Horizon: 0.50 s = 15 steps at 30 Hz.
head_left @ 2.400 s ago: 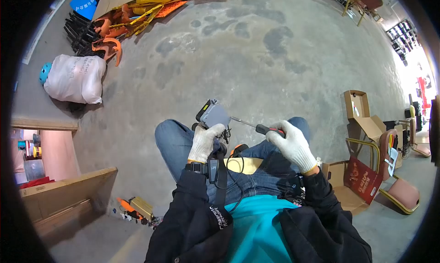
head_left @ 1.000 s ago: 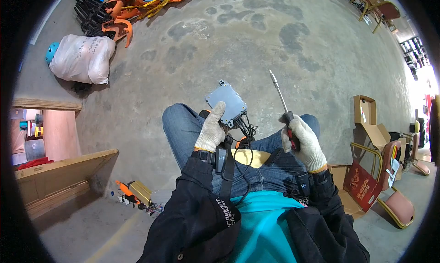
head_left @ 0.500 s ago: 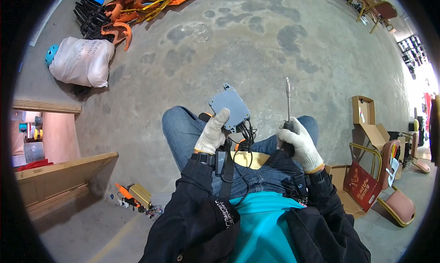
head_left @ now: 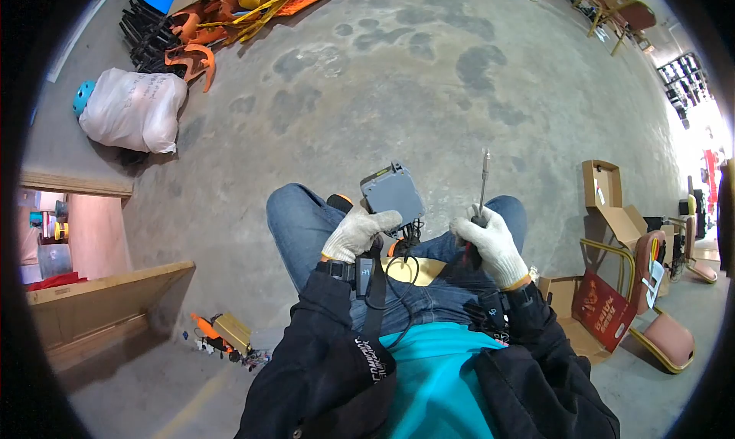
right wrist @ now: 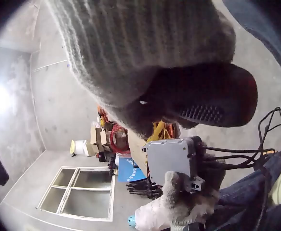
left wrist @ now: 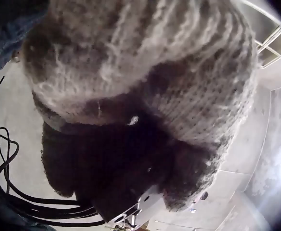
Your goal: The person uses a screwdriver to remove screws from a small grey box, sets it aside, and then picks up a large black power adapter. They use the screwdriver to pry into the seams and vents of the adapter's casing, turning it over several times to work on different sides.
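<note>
A grey-blue box (head_left: 393,194) with black cables (head_left: 412,236) at its lower side is held by the gloved left hand (head_left: 356,234), thumb lying over its near edge. In the left wrist view the glove (left wrist: 145,72) fills most of the picture, with a small part of the box and cables below it. The gloved right hand (head_left: 494,244) grips a screwdriver (head_left: 484,180) by its dark handle, shaft pointing up and away from the box. In the right wrist view the handle (right wrist: 217,96) sticks out of the fist, and the box (right wrist: 171,156) appears beyond.
Crossed legs in jeans (head_left: 295,225) lie under the hands. A white bag (head_left: 134,110) and orange and yellow parts (head_left: 253,10) stand at the upper left. An open carton (head_left: 603,182), a red bag (head_left: 603,309) and chairs are at the right; a wooden panel (head_left: 115,309) is at the lower left.
The box has turned in the left hand, showing a different face, and sits slightly lower and further right than half a second ago. The screwdriver has stayed upright in the right hand, its tip slightly lower.
</note>
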### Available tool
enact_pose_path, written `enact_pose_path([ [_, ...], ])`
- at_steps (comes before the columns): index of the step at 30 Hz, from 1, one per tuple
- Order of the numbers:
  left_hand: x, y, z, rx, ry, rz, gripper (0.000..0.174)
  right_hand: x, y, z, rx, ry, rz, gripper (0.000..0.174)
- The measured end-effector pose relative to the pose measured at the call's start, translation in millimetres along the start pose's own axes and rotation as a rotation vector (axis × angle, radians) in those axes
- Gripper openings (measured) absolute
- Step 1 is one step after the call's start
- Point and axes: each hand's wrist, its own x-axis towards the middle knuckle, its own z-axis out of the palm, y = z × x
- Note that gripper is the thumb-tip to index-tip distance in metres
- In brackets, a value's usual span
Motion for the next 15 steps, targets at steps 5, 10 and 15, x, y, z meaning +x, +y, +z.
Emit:
enact_pose_path([
  [5, -8, 12, 16, 0.187, -0.017, -0.033, 0.069, -4, -16, 9, -0.084, 0.089, -0.002, 0.025],
  [10, -16, 36, 45, 0.363, -0.113, -0.067, 0.067, 0, -16, 11, -0.343, 0.080, -0.169, 0.046],
  [15, -4, 14, 36, 0.512, -0.216, -0.030, 0.066, 1, -18, 16, -0.560, 0.088, -0.492, 0.060],
])
